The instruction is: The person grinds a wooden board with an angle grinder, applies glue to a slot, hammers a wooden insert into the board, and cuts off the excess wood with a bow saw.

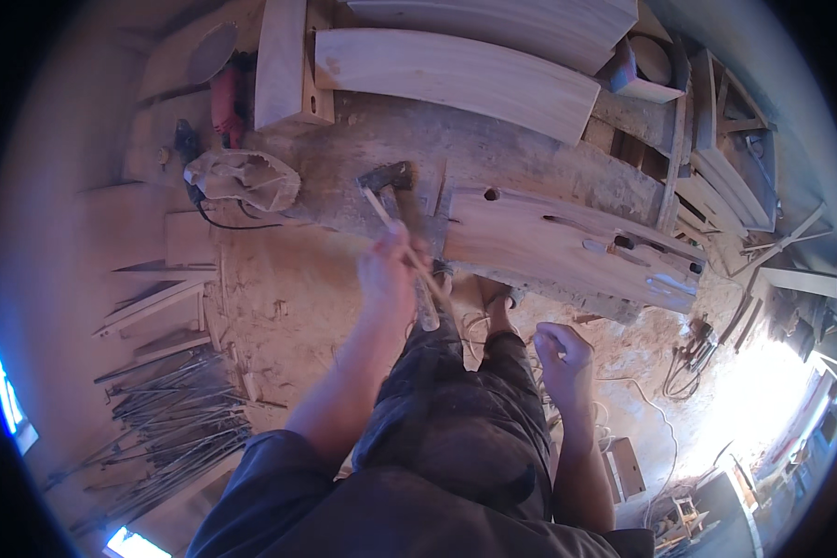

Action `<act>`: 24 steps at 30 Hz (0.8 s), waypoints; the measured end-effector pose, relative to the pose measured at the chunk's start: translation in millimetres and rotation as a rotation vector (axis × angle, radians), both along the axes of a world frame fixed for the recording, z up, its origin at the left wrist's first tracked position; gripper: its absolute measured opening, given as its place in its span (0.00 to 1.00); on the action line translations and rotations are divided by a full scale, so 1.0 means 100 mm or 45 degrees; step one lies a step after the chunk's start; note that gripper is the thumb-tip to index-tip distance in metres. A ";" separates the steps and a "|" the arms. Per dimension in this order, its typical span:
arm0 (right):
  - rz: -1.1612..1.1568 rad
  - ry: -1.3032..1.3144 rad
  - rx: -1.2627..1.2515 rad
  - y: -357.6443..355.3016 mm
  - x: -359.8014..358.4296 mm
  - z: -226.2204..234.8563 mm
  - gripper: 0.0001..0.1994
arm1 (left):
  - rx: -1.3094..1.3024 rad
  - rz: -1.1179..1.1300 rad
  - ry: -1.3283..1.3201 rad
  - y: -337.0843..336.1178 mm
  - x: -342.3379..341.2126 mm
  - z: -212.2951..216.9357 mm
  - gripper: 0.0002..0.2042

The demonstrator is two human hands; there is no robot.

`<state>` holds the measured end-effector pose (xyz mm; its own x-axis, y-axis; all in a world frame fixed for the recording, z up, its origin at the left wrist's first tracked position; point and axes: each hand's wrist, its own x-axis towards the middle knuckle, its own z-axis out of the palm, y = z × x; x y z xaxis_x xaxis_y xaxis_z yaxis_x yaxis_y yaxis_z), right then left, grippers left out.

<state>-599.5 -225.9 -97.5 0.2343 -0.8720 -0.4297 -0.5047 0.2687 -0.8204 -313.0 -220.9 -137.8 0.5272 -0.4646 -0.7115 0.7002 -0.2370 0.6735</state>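
My left hand (391, 274) is closed around a hammer (398, 175) and a thin wooden stick (376, 204). The hammer's dark head points away from me, over the bench edge, and its handle sticks out below my fist. Slightly blurred, the stick slants across the handle. To the right lies a pale wooden board (530, 232) with several slots and holes cut in it. My right hand (565, 358) hangs in front of that board, apart from it, with its fingers curled in. Whatever those fingers hold, if anything, is hidden.
The dusty workbench (381, 126) carries wide curved planks (456, 79) and an upright wooden piece (284, 65) at the back. A red power tool (225, 102) stands at the left, near a pale bag-like thing (246, 179). Metal rods (177, 405) lie lower left; a cable (656, 414) crosses the floor.
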 end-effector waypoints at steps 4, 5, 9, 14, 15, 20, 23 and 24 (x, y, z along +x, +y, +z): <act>0.049 0.013 -0.082 -0.17 0.26 0.00 0.09 | 0.199 -0.172 -0.398 -0.07 0.73 -0.18 0.11; 0.044 0.009 -0.087 -0.22 0.34 0.01 0.09 | 0.249 -0.248 -0.504 -0.11 0.86 -0.28 0.13; 0.208 -0.038 0.042 -0.28 0.70 -0.07 0.10 | 0.381 -0.515 -0.833 -0.29 1.37 -0.63 0.14; 0.337 -0.021 0.247 0.01 1.17 -0.52 0.12 | 0.565 -0.703 -1.263 -0.58 1.74 -0.81 0.16; 0.360 0.080 0.202 0.06 1.26 -0.60 0.12 | 0.541 -0.713 -1.234 -0.61 1.75 -0.77 0.16; 0.309 0.037 0.049 0.17 1.76 -1.22 0.19 | 0.457 -0.762 -1.136 -0.63 1.83 -0.80 0.15; 0.404 0.332 -0.128 0.09 2.11 -1.25 0.27 | 0.495 -0.796 -1.394 -0.48 1.95 -0.82 0.15; 0.468 0.390 -0.180 0.04 2.26 -1.15 0.29 | 0.506 -0.834 -1.394 -0.44 1.93 -0.84 0.14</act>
<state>-373.8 -221.8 -212.9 0.4187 -0.8102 -0.4101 -0.7685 -0.0756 -0.6354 -120.2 -265.2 -222.0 0.6704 -0.7107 -0.2130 -0.4706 -0.6293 0.6185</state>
